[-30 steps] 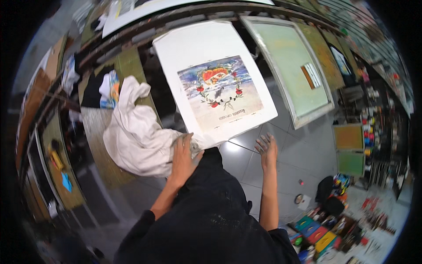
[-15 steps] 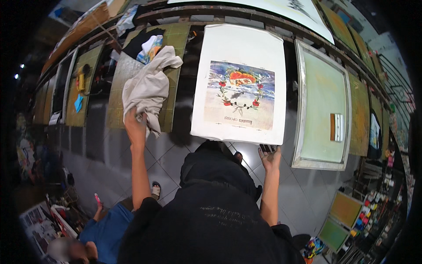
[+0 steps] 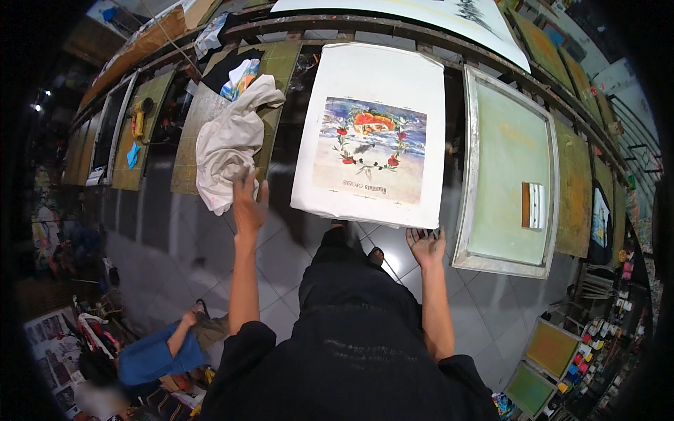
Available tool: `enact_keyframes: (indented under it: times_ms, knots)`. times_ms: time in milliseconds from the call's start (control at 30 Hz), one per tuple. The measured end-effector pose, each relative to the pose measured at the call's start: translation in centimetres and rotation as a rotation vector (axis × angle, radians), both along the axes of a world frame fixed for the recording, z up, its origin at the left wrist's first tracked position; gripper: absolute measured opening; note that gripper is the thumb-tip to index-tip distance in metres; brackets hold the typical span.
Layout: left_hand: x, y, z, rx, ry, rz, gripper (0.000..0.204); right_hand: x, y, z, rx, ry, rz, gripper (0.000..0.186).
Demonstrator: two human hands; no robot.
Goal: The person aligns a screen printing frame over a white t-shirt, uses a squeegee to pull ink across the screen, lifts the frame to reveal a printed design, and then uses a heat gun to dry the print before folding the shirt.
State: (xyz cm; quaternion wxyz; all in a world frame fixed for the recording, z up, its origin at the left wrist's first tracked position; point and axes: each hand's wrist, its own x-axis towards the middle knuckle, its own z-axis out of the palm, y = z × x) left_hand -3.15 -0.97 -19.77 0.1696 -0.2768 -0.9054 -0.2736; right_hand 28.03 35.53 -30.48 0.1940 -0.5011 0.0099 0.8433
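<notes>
A white printed cloth is stretched over a flat board in front of me, bearing a blue, red and cream picture. My right hand is at its near right corner, palm up, fingers spread with their tips at or just under the edge. My left hand is beside the near end of a crumpled light grey cloth, fingers apart and holding nothing. Whether its fingertips touch that cloth, I cannot tell. The grey cloth lies bunched on a greenish board, its near end hanging over the edge.
A framed screen stands right of the printed cloth, with a squeegee-like block on it. A yellow tool and blue scrap lie on a board at left. A person in blue is at lower left; paint containers at lower right.
My left hand has come off the grey cloth and moved right, toward the printed cloth. My right hand stays by the near right corner. The person at lower left has shifted.
</notes>
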Motion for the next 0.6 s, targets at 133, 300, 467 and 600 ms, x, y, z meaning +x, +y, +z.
enact_keyframes:
  times_ms: [133,300,467,600]
  knots:
    - [4.3,1.6,-3.5,0.062,-0.021,0.0,0.026,-0.4,1.5,-1.9,0.067,-0.129,0.039,0.044]
    - [6.8,2.9,-8.7,0.094,-0.576,0.449,0.046,-0.2,2.8,-4.3,0.233,-0.206,0.082,0.029]
    - [5.6,5.1,-6.9,1.044,-1.565,0.503,0.052,-0.5,2.1,-2.8,0.361,-0.202,0.055,0.047]
    - [5.3,3.8,-9.6,0.979,-1.381,0.507,0.047,-0.6,1.0,-1.0,0.344,-0.243,0.068,0.051]
